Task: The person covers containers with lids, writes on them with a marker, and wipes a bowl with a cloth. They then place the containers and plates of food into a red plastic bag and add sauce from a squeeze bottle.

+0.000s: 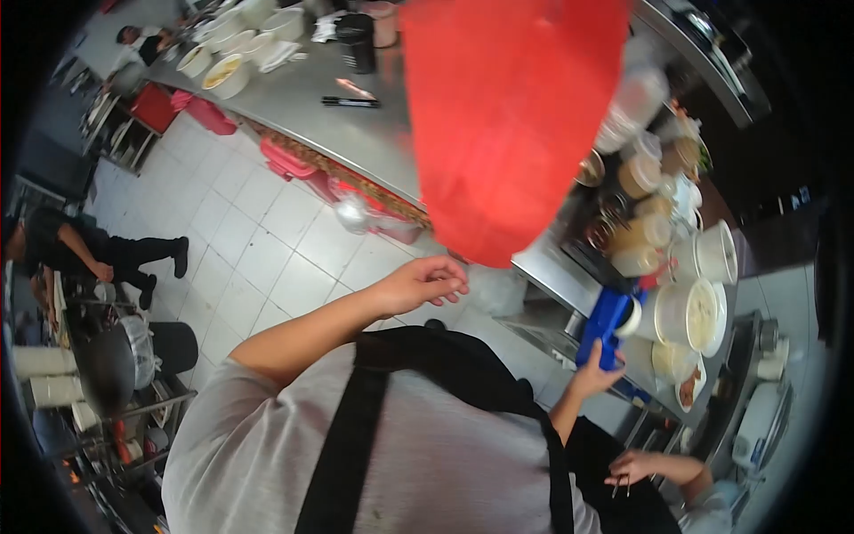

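Here, right hand gripping blue box

Right hand on the near end of a box, at the edge of a counter. Just right of the grip stands a tub; beyond it crowd further tubs. Left of the grip, well apart, left hand over floor. Far beyond, across the floor, a long table bearing bowls. Nearer than the grip, another person's hand.
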Available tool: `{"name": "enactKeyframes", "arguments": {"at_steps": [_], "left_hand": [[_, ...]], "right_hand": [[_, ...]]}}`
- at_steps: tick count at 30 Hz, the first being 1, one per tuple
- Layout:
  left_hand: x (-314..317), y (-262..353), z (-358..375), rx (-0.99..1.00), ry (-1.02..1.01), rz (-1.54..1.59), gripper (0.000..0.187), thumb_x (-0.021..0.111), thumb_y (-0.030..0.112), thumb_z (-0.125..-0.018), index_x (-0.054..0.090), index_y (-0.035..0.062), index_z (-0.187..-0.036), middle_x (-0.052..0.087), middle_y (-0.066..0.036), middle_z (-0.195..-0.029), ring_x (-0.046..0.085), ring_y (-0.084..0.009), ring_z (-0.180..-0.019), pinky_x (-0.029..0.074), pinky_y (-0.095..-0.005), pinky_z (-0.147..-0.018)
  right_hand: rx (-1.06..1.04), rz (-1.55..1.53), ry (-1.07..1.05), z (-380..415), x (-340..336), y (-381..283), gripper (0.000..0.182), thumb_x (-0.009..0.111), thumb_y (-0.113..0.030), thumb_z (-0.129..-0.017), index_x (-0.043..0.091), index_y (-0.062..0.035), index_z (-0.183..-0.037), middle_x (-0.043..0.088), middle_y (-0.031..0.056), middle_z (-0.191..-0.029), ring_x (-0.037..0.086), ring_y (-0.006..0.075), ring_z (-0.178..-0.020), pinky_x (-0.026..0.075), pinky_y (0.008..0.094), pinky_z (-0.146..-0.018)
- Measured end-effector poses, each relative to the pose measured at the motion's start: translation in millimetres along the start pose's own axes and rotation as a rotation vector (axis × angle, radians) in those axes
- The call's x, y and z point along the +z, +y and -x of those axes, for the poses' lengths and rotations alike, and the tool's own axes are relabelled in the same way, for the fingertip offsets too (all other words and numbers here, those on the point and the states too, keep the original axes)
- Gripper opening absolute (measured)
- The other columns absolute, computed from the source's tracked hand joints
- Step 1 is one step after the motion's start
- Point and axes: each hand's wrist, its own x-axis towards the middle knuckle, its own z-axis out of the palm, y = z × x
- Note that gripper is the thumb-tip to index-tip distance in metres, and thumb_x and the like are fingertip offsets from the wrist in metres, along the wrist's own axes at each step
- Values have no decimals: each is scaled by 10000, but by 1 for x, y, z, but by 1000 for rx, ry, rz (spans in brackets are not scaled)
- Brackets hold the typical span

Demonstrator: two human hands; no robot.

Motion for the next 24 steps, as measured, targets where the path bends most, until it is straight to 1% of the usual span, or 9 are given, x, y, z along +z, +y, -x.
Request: {"name": "enactKeyframes", "arguments": {"at_steps": [3, 5, 7, 10, 13, 16, 18, 21, 24], "left_hand": [[-32, 0, 13, -34, -74, -10, 225, 489, 222, -938, 503, 89, -1120, 587, -48, -1115, 564, -134, -983, 464, -300, -806], [-64, -12, 32, -70, -108, -29, 259, 496, 258, -935, 499, 93, -1135, 575, -52, -1133, 560, -145, -998, 463, -325, -818], [-107, -29, 61, -126, -46, 13, 273, 497, 277, -934, 500, 96, -1138, 578, -53, -1129, 563, -154, -998, 464, -334, -820], [-182, -61, 121, -197, 62, 70, 304, 496, 324, -930, 511, 104, -1139, 581, -57, -1121, 569, -179, -998, 469, -349, -821], [-248, -89, 183, -258, 202, 120, 316, 495, 344, -927, 519, 108, -1136, 585, -61, -1114, 574, -187, -985, 470, -350, -820], [-303, -101, 231, -283, 321, 178, 337, 496, 362, -922, 521, 104, -1138, 590, -69, -1106, 579, -191, -969, 470, -349, -821], [-330, -94, 255, -278, 377, 202, 348, 498, 369, -920, 519, 100, -1139, 592, -74, -1101, 581, -191, -960, 470, -345, -822], [-367, -85, 275, -160, 407, 256, 354, 491, 384, -920, 527, 104, -1133, 592, -63, -1100, 579, -185, -957, 464, -337, -820], [-401, -62, 285, -56, 443, 300, 349, 493, 384, -921, 526, 107, -1130, 593, -61, -1098, 578, -168, -954, 460, -325, -821]], "right_hand": [[-4, -16, 15, 37, -29, -12, 384, 754, -93, -735, 484, -9, -994, 542, 179, -1143, 519, 232, -998, 417, 380, -909], [34, -54, 17, 68, -43, -35, 371, 744, -84, -743, 488, -9, -1001, 558, 133, -1053, 536, 201, -928, 453, 338, -848], [38, 4, 54, 107, -51, -60, 348, 739, -89, -749, 487, -7, -974, 564, 97, -922, 530, 174, -810, 466, 303, -777], [-10, 49, 41, 172, -60, -82, 335, 725, -71, -755, 480, -8, -975, 532, 104, -976, 514, 175, -868, 454, 304, -783], [33, 42, -16, 241, -36, -131, 332, 700, -49, -765, 474, -23, -1007, 539, 79, -946, 523, 145, -822, 434, 274, -771], [250, -68, -183, 304, 8, -186, 321, 672, -21, -765, 453, -47, -998, 515, 93, -1010, 504, 179, -906, 428, 317, -833], [252, -97, -333, 333, 45, -207, 343, 667, -29, -758, 446, -74, -1017, 484, 87, -1041, 497, 176, -927, 419, 309, -835], [430, -174, -520, 364, 122, -238, 367, 657, -12, -746, 443, -78, -1036, 478, 72, -1013, 493, 151, -879, 426, 277, -799], [383, -341, -694, 386, 224, -271, 392, 694, -28, -707, 445, -90, -1003, 494, 66, -1002, 500, 135, -871, 429, 269, -790]]}}
